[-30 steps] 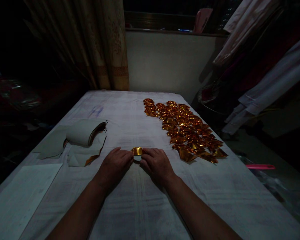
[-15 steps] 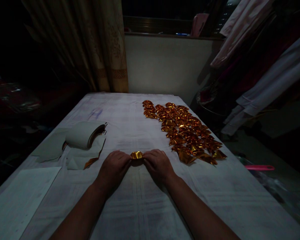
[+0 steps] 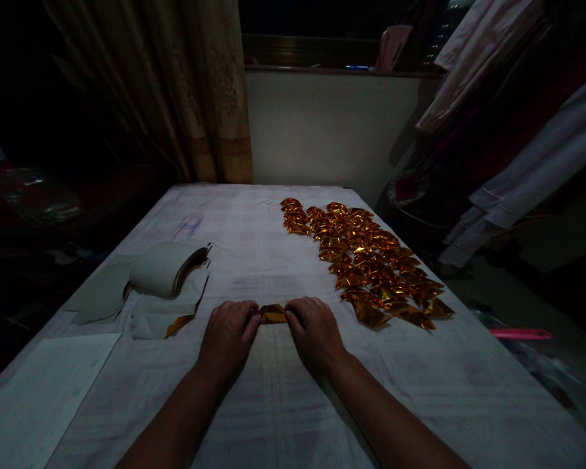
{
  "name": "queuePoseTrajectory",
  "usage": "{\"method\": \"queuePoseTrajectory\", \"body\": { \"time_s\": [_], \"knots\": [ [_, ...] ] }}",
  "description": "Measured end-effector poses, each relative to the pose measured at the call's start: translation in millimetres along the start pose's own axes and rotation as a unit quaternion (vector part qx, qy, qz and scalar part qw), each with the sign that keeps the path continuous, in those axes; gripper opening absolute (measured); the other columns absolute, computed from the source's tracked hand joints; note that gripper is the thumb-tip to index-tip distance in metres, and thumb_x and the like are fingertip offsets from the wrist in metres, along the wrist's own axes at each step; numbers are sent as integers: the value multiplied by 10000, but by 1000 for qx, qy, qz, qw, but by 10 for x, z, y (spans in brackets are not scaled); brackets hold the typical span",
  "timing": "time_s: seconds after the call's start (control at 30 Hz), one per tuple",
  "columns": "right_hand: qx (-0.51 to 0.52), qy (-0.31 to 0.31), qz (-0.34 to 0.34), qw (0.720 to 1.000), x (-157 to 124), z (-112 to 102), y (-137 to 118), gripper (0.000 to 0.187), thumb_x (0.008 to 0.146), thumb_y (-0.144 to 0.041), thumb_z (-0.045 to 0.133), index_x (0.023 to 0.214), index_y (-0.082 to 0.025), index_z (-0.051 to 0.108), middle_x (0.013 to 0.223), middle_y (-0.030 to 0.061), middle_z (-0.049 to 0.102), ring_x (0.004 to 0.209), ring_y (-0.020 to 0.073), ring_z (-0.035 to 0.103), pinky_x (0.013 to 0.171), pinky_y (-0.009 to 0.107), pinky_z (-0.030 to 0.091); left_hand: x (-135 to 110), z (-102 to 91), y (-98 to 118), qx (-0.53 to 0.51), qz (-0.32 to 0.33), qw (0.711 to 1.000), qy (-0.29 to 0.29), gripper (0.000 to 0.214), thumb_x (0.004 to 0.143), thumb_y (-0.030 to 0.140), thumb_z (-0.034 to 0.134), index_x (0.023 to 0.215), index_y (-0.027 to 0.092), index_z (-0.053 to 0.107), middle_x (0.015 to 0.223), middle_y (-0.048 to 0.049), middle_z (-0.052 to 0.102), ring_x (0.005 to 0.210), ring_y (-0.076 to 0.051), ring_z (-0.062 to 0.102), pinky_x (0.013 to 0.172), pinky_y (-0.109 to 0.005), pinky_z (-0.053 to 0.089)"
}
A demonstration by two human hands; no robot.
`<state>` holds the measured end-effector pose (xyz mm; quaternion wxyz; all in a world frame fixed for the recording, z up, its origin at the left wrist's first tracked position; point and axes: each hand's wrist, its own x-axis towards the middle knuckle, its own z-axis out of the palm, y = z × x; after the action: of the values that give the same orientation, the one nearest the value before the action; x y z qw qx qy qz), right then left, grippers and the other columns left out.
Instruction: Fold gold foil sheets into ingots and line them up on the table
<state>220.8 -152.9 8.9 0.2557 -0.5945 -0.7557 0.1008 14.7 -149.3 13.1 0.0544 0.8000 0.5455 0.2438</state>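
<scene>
A small folded piece of gold foil paper (image 3: 273, 314) lies between my two hands, low over the cloth-covered table. My left hand (image 3: 232, 331) pinches its left end with thumb and fingers. At its right end, my right hand (image 3: 315, 326) grips it the same way. The foil's middle shows between them, and both ends are hidden by fingers. To the right of my right hand spreads a cluster of folded gold foil pieces (image 3: 366, 254). Left of my left hand is a curled stack of pale-backed foil sheets (image 3: 159, 268).
A white sheet (image 3: 53, 384) lies at the table's left front. The table (image 3: 244, 215) has a pale checked cloth. Behind it are a curtain (image 3: 219, 117) and a wall. Clothes (image 3: 542, 150) hang at the right, above a pink handle (image 3: 521, 334).
The foil between my hands looks wider and flatter, its bright raised middle now darker. My hands have parted slightly. The whole view has shifted a little.
</scene>
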Motion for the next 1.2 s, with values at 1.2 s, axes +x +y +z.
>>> {"method": "queuePoseTrajectory", "body": {
  "time_s": [1.2],
  "knots": [
    [-88, -138, -33, 986, -238, -97, -145, 607, 1021, -516, 452, 1540, -206, 402, 1619, 85, 335, 1523, 340, 226, 1208, 653, 146, -156, -303, 69, 175, 121, 965, -150, 568, 880, 64, 475, 1422, 224, 530, 1164, -120, 652, 982, -291, 596, 778, -421, 474]
  ]
}}
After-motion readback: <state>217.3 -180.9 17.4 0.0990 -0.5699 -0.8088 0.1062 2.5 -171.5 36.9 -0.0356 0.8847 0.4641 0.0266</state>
